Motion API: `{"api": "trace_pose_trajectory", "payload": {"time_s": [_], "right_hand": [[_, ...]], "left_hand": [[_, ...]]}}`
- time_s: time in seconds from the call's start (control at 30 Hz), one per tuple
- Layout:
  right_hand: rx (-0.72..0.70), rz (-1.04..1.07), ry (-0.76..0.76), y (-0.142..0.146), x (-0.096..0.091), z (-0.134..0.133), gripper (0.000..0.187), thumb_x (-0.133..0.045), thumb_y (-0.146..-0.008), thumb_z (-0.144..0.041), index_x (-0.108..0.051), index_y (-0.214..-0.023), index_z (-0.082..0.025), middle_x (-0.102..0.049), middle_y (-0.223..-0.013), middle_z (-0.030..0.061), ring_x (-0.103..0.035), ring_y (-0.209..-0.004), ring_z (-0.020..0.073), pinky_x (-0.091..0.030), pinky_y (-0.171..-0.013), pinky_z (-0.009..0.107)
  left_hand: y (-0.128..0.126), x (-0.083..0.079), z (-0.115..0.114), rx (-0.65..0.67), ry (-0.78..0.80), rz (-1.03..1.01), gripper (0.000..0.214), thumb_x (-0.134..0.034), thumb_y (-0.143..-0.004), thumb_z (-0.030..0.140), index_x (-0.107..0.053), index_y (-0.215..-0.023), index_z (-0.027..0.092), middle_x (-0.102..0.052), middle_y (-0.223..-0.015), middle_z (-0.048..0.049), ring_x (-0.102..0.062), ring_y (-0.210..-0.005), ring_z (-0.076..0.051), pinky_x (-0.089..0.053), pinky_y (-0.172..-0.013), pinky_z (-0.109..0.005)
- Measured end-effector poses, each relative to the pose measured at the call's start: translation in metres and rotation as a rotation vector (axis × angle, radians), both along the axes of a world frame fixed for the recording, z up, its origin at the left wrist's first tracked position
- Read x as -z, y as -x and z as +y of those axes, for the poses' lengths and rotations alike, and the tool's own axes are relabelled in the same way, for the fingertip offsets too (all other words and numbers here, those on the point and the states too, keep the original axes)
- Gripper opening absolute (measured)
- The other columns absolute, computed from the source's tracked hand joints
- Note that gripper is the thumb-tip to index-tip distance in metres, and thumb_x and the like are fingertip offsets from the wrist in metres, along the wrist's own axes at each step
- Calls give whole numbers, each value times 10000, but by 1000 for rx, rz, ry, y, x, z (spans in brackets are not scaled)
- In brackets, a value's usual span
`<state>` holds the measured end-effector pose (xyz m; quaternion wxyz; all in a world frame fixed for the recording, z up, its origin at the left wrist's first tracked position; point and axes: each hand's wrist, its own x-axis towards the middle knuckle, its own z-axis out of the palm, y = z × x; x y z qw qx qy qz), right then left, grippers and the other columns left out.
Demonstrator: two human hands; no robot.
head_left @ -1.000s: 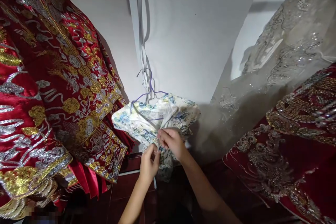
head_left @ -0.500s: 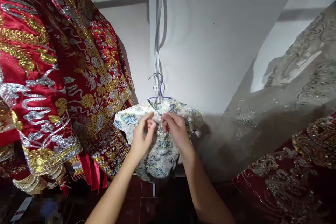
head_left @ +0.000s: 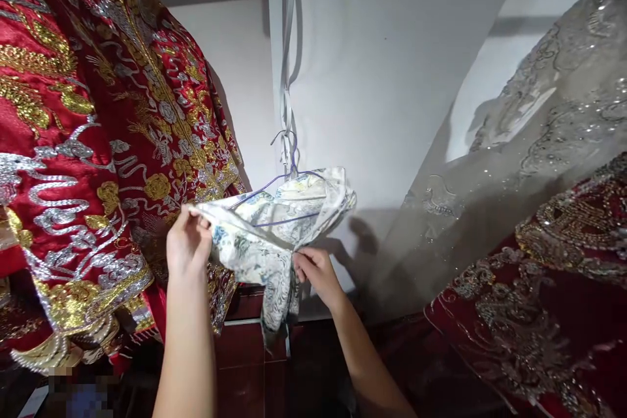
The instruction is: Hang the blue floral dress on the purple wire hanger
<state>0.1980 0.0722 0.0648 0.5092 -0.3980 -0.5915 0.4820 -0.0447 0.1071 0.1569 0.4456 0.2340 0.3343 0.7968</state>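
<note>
A white shirt with a blue and yellow floral print [head_left: 249, 260] hangs in front of me, its front pulled open. Inside it shows a thin purple hanger [head_left: 267, 184], hooked onto a white strap [head_left: 287, 108]. My left hand [head_left: 189, 241] pinches the shirt's edge out to the left, near the red embroidered jacket. My right hand [head_left: 316, 272] grips the lower end of the opening, at the middle of the shirt. The far shoulder of the shirt still rests over the hanger's right side.
A red jacket with gold and silver embroidery [head_left: 161, 117] hangs close on the left. On the right are a sheer beaded fabric [head_left: 563, 124] and a dark red beaded garment [head_left: 529, 300]. A pale wall [head_left: 382, 91] stands behind; dark red floor tiles [head_left: 240, 366] lie below.
My left hand has moved left, drawing the shirt's edge away from the hanger. My right hand has lowered slightly along the front. The neckline has spread wide, exposing the hanger.
</note>
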Motion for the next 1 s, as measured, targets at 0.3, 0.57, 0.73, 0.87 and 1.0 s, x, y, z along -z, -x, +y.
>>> {"api": "trace_pose_trajectory", "payload": {"time_s": [0.3,0.57,0.73,0.87,1.0], "right_hand": [[5,65,147,-2,21,-44,312,-554,-865,-361,-545,-595,-203,-469,-422,-45,-414,-400,109,-299,-464,252],[-157,-159,306,-34,45,-48,320,-523,-880,-320,-553,-582,-208,-425,-378,-49,-360,-382,104,-327,-483,256],[-305,-321,498,-40,67,-58,316,-568,-878,-474,-641,-741,-200,-603,-562,7,-517,-467,150,-376,-475,267],[-20,-47,336,-46,57,-57,283,-704,-776,-500,-684,-811,-219,-697,-813,40,-646,-824,239,-513,-767,342],[104,343,317,-51,37,-54,475,-610,-766,-692,-714,-882,-243,-722,-918,65,-626,-1050,305,-465,-985,424]], "left_hand": [[-11,131,-39,258,363,-278,151,-506,-931,120,-633,-851,137,-698,-824,-79,-687,-742,-153,-561,-708,-271],[-46,119,-60,273,157,-116,208,-794,-737,266,-709,-883,146,-704,-892,-41,-659,-852,-161,-502,-799,-238],[-88,93,-84,617,86,201,242,-691,-854,392,-668,-853,151,-613,-795,-18,-559,-736,-135,-431,-718,-229],[-128,80,-99,820,14,552,285,-609,-924,395,-615,-787,145,-531,-750,-9,-481,-725,-129,-377,-699,-229],[-161,55,-105,802,-133,762,259,-561,-958,367,-612,-809,161,-570,-861,-43,-532,-869,-171,-403,-817,-263]]}}
